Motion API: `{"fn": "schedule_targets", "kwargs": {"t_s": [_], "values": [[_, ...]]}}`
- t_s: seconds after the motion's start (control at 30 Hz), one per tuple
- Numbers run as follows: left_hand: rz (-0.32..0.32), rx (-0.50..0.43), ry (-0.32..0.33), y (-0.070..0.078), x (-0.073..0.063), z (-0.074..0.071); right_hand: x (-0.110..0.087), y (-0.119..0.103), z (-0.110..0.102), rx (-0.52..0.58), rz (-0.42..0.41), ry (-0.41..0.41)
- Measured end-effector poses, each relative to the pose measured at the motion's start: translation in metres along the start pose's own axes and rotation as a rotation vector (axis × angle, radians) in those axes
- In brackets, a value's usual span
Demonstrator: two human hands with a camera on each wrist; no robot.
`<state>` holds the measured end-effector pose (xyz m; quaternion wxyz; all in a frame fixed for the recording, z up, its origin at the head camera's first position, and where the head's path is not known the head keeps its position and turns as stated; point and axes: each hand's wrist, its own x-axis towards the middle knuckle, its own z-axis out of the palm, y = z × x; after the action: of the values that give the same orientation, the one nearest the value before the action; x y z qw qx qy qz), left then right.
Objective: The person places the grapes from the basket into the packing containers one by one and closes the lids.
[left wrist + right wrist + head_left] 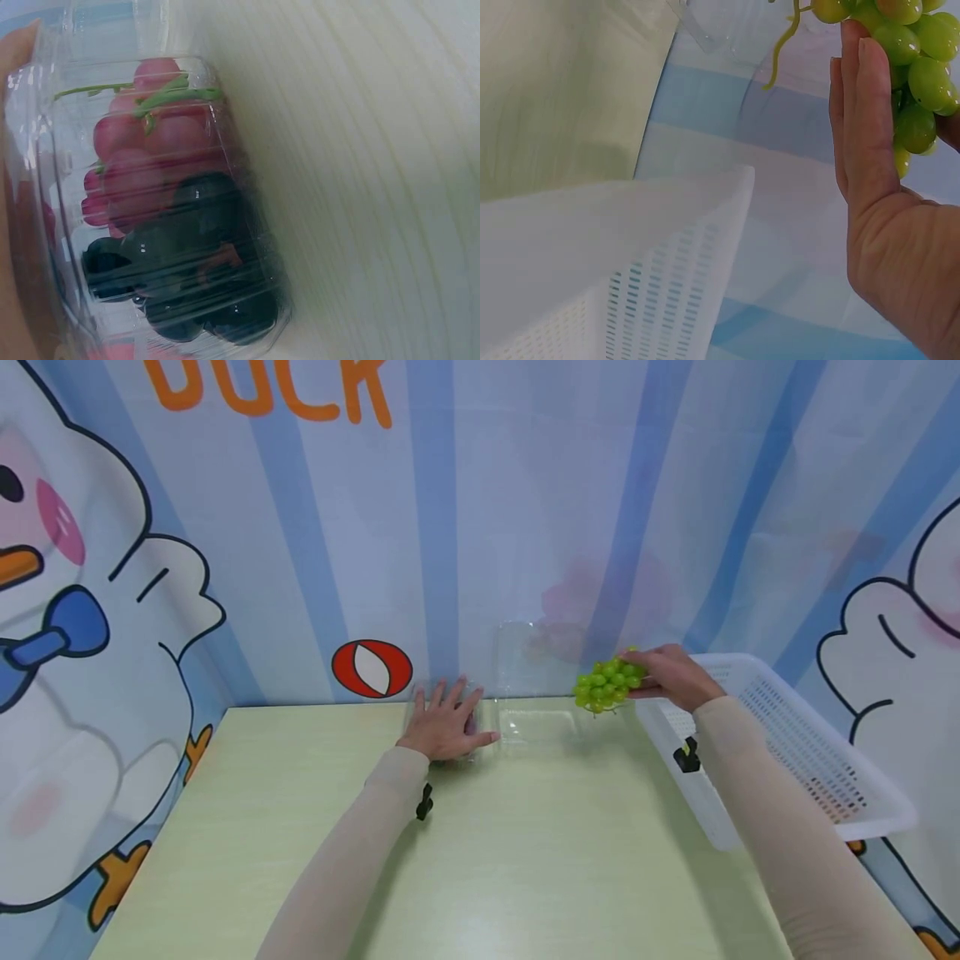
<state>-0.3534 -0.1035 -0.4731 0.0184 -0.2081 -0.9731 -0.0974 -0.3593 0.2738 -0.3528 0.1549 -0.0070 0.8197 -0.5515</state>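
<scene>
My right hand pinches a bunch of green grapes between thumb and fingers, above the table's back edge and beside the basket. In the right wrist view the grapes show a thin stem at their left. My left hand lies with fingers spread on a lidded clear plastic box. Inside that box the left wrist view shows red grapes and dark grapes. Between the hands stands a second clear plastic box, its transparent lid raised against the backdrop.
A white perforated basket stands at the table's right side, under my right forearm. Pale wood-grained tabletop spreads in front of the boxes. Behind it hangs a blue striped cloth with cartoon ducks.
</scene>
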Motion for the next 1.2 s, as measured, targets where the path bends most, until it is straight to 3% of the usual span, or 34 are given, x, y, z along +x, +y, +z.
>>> {"fn": "schedule_targets", "kwargs": {"t_s": [1.2], "values": [[-0.003, -0.002, 0.014, 0.002, -0.002, 0.0, 0.028, 0.013, 0.057, -0.025, -0.012, 0.002]]}}
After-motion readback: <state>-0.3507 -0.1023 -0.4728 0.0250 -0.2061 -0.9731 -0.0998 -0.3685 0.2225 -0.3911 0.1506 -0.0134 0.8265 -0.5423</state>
